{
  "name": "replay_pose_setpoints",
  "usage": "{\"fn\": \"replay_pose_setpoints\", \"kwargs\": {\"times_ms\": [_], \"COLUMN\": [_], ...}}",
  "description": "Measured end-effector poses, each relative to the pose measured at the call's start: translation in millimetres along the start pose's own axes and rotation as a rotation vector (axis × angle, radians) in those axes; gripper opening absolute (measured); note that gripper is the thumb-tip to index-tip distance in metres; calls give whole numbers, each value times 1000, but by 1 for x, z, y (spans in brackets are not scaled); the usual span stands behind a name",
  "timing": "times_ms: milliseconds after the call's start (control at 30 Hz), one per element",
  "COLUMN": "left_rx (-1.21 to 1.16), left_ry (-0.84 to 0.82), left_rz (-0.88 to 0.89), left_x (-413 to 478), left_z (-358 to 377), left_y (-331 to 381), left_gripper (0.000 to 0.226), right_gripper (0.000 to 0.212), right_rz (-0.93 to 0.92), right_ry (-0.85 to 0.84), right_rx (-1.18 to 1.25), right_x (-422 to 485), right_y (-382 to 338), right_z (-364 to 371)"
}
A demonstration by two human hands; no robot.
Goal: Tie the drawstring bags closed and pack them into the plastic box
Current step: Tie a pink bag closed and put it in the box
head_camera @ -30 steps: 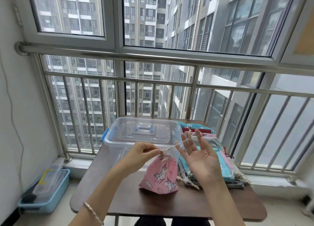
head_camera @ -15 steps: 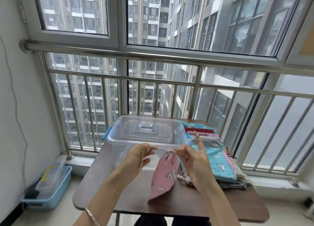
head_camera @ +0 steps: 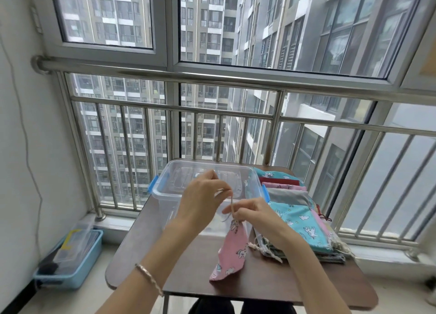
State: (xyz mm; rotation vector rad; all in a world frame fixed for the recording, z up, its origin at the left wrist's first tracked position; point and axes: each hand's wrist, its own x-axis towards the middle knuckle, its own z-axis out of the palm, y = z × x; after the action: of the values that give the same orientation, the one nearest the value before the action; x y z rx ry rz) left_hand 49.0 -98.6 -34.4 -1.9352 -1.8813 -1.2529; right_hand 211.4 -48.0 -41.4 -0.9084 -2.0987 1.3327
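Note:
A pink unicorn drawstring bag hangs from its gathered neck above the brown table. My right hand pinches the bag's neck and cord. My left hand is raised a little higher and pinches the beige drawstring, pulling it upward. Behind the hands stands the clear plastic box with blue latches; I see a lid lying in it. A stack of other drawstring bags, a teal unicorn one on top, lies to the right of the box.
A steel railing and windows close off the far side of the table. On the floor at the left sits a blue bin with a clear container in it. A white wall runs along the left.
The left hand has risen, drawing the cord upward. The right hand has closed from an open palm onto the bag's neck. The bag now hangs narrower and tilted.

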Motion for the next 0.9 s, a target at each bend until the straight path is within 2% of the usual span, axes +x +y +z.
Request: {"fn": "replay_pose_setpoints", "kwargs": {"times_ms": [100, 233, 267, 333, 400, 467, 533, 667, 800, 900], "left_rx": [-191, -425, -454, -426, -488, -638, -703, -634, -565, -638], "left_ry": [-57, -194, -183, -146, -198, -271, -308, -488, -550, -576], "left_rz": [-147, -296, -313, -288, -294, -381, -440, -440, -429, -441], "left_x": [-7, -23, -26, -29, -30, -30, -29, -30, -29, -31], "left_z": [7, 14, 14, 14, 16, 16, 14, 8, 6, 3], "left_y": [12, 13, 10, 7, 6, 7, 6, 3, 1, -1], "left_gripper": [30, 47, 45, 29, 13, 7, 5, 8, 16, 13], "right_gripper": [16, 16, 17, 19, 20, 20, 20, 21, 21, 19], "right_rz": [-68, -84, -86, -95, -98, -103, -113, -126, -92, -80], "right_ry": [64, 76, 73, 68, 71, 72, 75, 77, 75, 116], "right_rx": [89, 306, 341, 378, 385, 380, 356, 289, 305, 314], "right_x": [0, -3, -3, -4, -4, -4, -4, -5, -6, -5], "right_y": [3, 11, 13, 17, 19, 17, 16, 15, 14, 17], "right_z": [1, -1, -2, -4, -4, -3, -2, -2, -4, -5]}}
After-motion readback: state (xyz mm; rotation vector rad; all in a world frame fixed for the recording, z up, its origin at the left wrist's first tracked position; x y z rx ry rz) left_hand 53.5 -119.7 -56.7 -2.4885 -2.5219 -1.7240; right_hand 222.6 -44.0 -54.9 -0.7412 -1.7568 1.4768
